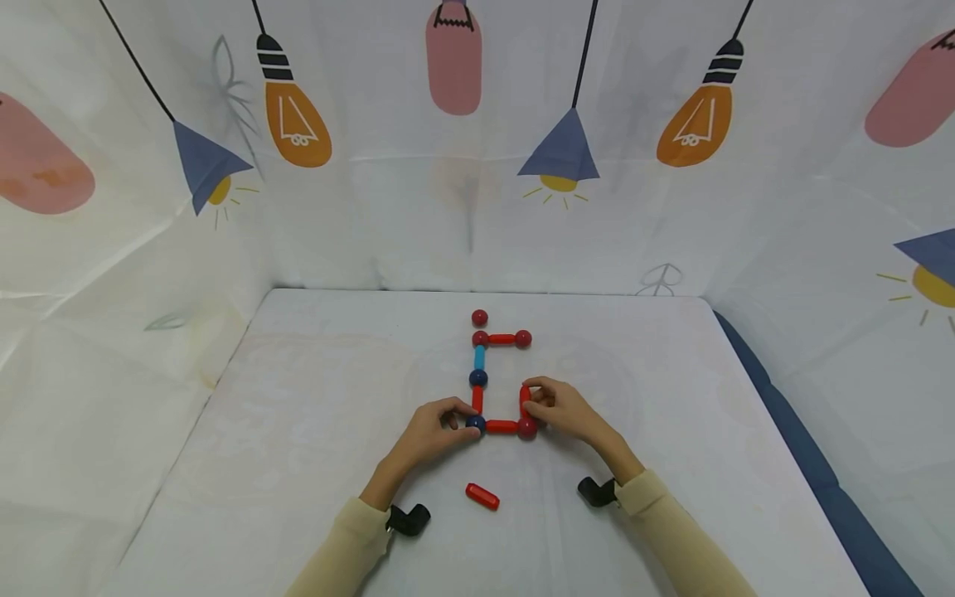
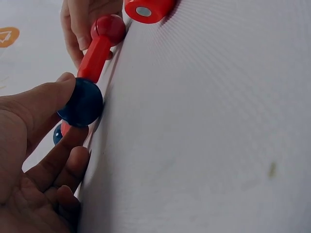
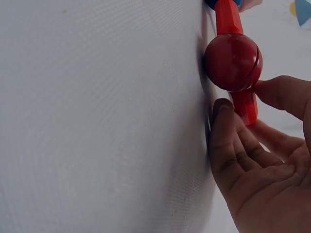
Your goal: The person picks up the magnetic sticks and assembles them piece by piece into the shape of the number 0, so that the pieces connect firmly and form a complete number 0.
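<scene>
My left hand (image 1: 433, 431) pinches a dark blue ball (image 2: 81, 103) between thumb and fingers, at the near left corner of a figure of magnetic rods and balls. A red rod (image 1: 501, 427) joins this ball to a red ball (image 3: 232, 62) on the right. Thumb and fingers of my right hand (image 1: 563, 408) grip another red rod (image 3: 246, 107), whose near end meets that red ball. From the left corner, a red rod (image 1: 477, 400), a second dark blue ball (image 1: 478, 378) and a light blue rod (image 1: 479, 357) run away from me in line.
Beyond the light blue rod sits a red ball (image 1: 480, 339), joined by a red rod (image 1: 502, 339) to another red ball (image 1: 524, 339). A separate red ball (image 1: 480, 317) lies farther back. One loose red rod (image 1: 482, 497) lies nearer me on the white table (image 1: 336, 348).
</scene>
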Available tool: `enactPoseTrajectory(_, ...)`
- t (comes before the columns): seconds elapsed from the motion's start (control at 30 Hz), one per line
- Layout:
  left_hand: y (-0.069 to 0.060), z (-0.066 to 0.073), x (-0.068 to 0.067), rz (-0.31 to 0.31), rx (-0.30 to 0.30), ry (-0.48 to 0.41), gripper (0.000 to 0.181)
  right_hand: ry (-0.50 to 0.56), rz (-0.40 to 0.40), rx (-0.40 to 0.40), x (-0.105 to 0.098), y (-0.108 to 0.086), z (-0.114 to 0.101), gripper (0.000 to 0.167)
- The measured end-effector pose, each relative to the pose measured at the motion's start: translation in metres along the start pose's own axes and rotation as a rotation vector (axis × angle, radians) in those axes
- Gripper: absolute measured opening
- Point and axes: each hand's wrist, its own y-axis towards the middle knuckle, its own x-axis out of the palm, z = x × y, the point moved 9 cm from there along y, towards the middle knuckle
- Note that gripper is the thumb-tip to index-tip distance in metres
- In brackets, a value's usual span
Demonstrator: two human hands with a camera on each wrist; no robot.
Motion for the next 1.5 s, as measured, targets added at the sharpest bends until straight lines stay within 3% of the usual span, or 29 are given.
enactPoseTrajectory(0.47, -0.004, 0.002, 0.002, -0.003, -0.032, -0.002, 0.030, -0.017, -0.003, 0.029, 0.000, -0.008, -0.001, 0.042)
enactPoseTrajectory(1.23, -0.003, 0.001, 0.000, -0.032, -0.020, -0.001, 0.031, -0.018, 0.004, 0.048, -0.001, -0.015, -0.002, 0.044)
enactPoseTrajectory(1.5, 0.001, 0.003, 0.000, -0.056, -0.010, 0.003, 0.034, -0.041, 0.024, 0.015, 0.001, -0.031, 0.001, 0.032)
